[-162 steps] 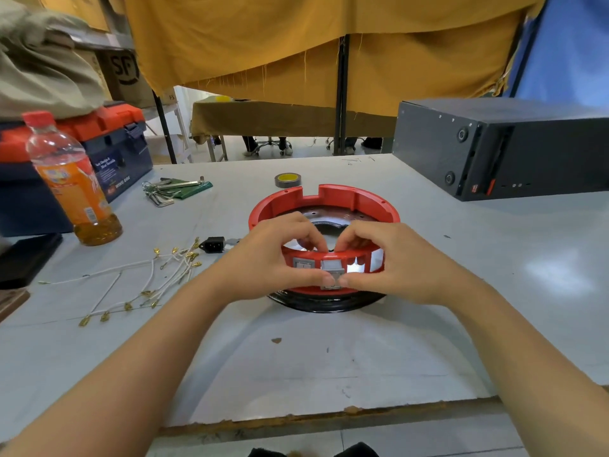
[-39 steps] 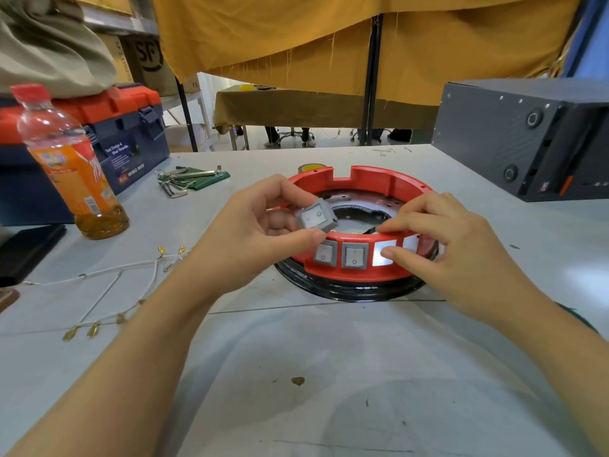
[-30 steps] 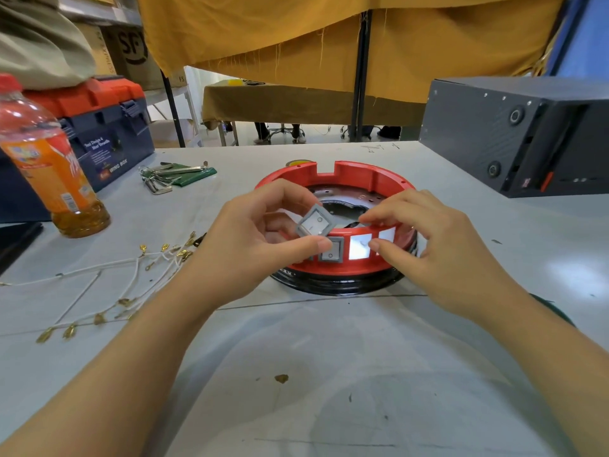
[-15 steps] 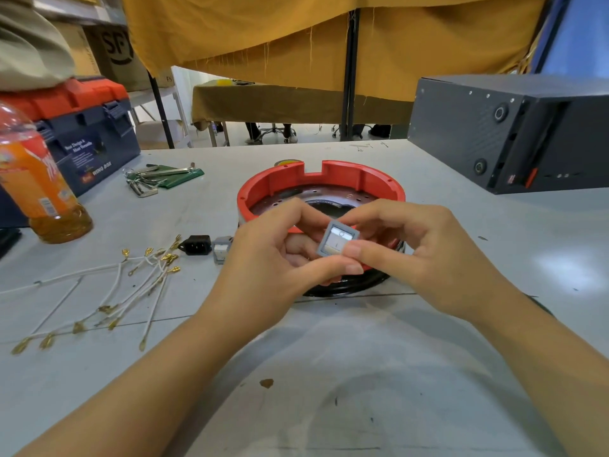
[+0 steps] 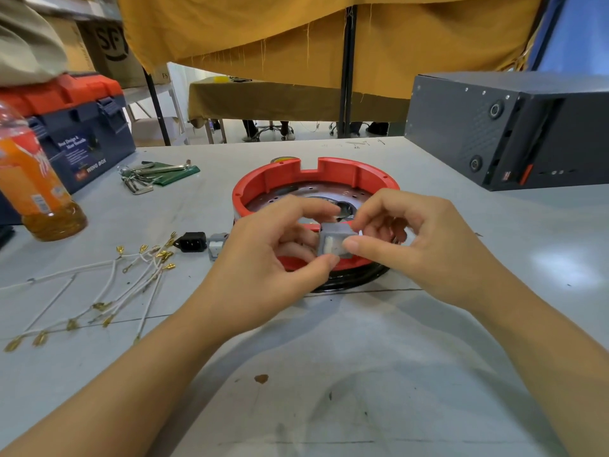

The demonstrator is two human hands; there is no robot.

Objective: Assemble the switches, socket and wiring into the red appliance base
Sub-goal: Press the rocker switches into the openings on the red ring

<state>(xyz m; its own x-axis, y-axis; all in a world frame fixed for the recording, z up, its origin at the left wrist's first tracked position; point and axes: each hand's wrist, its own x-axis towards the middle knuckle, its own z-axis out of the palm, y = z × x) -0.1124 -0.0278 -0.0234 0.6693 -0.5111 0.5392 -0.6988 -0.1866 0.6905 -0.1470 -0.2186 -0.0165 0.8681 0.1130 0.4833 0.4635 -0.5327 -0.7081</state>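
- Both hands are up over the near side of the red appliance base (image 5: 263, 174), sharing one small grey switch (image 5: 334, 240).
- Left hand (image 5: 263, 262) pinches it between thumb and fingertips from the left; right hand (image 5: 425, 245) pinches the right side, thumb on its face.
- The base sits mid-worktop (image 5: 329, 374).
- Black socket (image 5: 192, 241) and another grey switch (image 5: 217, 244) lie just left of the base, beside the white wires (image 5: 108, 291) toward the worktop's left edge.
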